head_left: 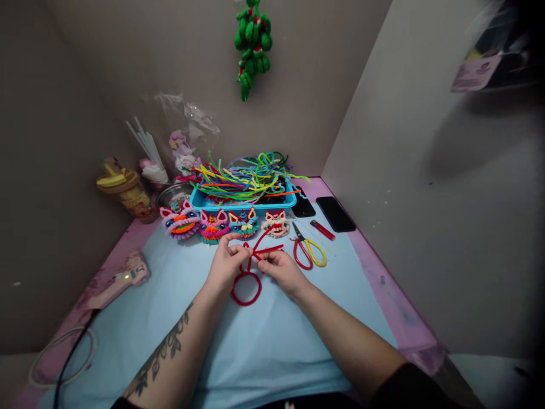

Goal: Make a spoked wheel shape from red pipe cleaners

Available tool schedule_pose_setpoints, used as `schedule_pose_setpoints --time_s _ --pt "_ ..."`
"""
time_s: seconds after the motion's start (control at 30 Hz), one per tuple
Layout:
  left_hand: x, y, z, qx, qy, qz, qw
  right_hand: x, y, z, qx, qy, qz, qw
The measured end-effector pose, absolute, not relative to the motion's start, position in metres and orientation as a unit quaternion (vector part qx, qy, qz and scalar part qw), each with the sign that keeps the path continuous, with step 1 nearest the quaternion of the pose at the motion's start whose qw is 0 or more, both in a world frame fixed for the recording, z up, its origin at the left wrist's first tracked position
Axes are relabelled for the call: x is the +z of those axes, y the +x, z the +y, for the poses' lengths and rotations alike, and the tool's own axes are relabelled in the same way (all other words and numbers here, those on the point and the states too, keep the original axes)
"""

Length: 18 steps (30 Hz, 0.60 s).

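Over the middle of the table, both of my hands pinch a red pipe cleaner (247,304) bent into a ring at its lower end. My left hand (227,262) grips it above the ring with thumb and forefinger. Close beside it, my right hand (281,270) is closed on the same red piece, fingertips nearly meeting the left ones. Loose red ends stick out up and to the right between the hands. Just beyond stand several fuzzy lion-head figures, among them a pink-and-orange one (180,220) and a cream-and-red one (276,224).
A blue basket (242,208) heaped with coloured pipe cleaners stands at the back. To the right lie scissors (310,250), a red lighter (322,230) and two phones (335,214). A pink glue gun (123,279) and its cord rest at left, near a yellow-lidded cup (130,190).
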State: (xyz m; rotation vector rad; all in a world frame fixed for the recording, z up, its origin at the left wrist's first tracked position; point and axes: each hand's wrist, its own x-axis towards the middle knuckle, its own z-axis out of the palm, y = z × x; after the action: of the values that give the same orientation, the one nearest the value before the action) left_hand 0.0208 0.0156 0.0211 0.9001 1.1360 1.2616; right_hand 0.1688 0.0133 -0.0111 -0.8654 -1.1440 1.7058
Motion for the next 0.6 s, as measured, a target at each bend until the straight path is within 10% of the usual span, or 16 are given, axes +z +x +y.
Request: schedule_pose_setpoints --time_s 0.6 --pt "0.0252 0.0179 0.0193 0.551 0.342 0.479 0.592 -0.0186 0.1710 0.0150 0.647 -0.373 -0.500 0.438"
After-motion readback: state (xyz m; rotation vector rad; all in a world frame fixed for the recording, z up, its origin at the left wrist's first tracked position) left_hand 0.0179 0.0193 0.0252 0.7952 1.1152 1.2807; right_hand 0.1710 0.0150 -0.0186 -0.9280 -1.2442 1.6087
